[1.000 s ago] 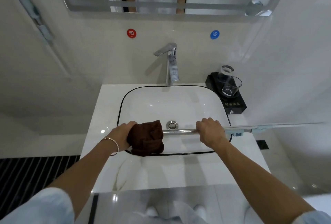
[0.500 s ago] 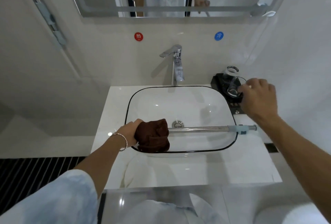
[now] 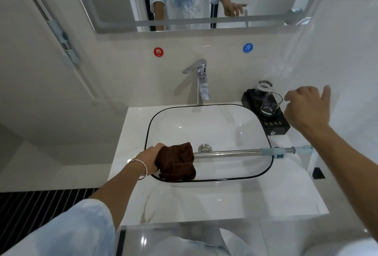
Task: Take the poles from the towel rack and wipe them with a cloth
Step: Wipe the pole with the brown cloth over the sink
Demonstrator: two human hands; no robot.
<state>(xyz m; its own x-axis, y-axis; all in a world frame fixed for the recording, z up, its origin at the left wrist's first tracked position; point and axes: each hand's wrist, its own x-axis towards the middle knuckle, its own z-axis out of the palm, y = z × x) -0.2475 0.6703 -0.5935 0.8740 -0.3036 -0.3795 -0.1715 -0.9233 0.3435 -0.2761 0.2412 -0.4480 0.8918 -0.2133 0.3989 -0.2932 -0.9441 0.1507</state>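
Right hand (image 3: pixel 306 109) released pole (image 3: pixel 227 152); left hand (image 3: pixel 151 159) grips cloth (image 3: pixel 176 162), probably around it.

The pole (image 3: pixel 227 152) spans the sink (image 3: pixel 204 105) left to right, barring its front half; the left hand (image 3: pixel 150 159), gripping the cloth (image 3: pixel 176 161) around the pole's end, blocks the front-left corner. Behind the pole the basin lies open up to the faucet (image 3: pixel 201 83). A black tray (image 3: pixel 276 127) with glasses (image 3: pixel 270 103) occupies the tabletop's (image 3: pixel 225 200) rear right corner.

left hand (image 3: pixel 150 158) grips brown cloth (image 3: pixel 177 162) round pole (image 3: pixel 227 152) across sink (image 3: pixel 204 124); right hand (image 3: pixel 306 108) raised, holding nothing.
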